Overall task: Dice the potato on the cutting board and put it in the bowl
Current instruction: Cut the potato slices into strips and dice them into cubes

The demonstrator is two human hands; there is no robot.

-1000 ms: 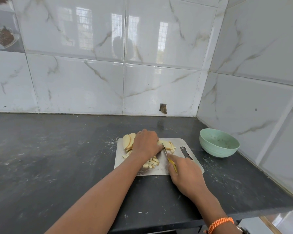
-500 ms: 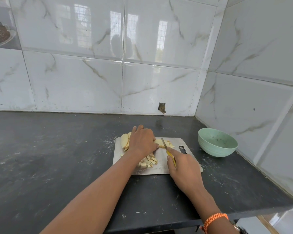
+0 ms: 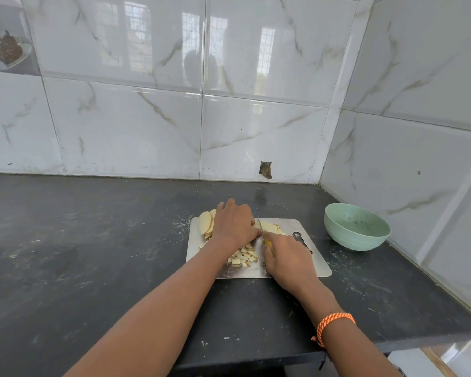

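Pale potato strips (image 3: 269, 227) still need dicing: my left hand (image 3: 234, 223) pins them, my right hand (image 3: 286, 254) grips the knife (image 3: 261, 229); next, another crosswise cut.

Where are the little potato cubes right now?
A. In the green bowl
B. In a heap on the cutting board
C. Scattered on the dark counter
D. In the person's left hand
B: the diced potato lies in a heap on the cutting board, between the two arms, while the green bowl holds no cubes.
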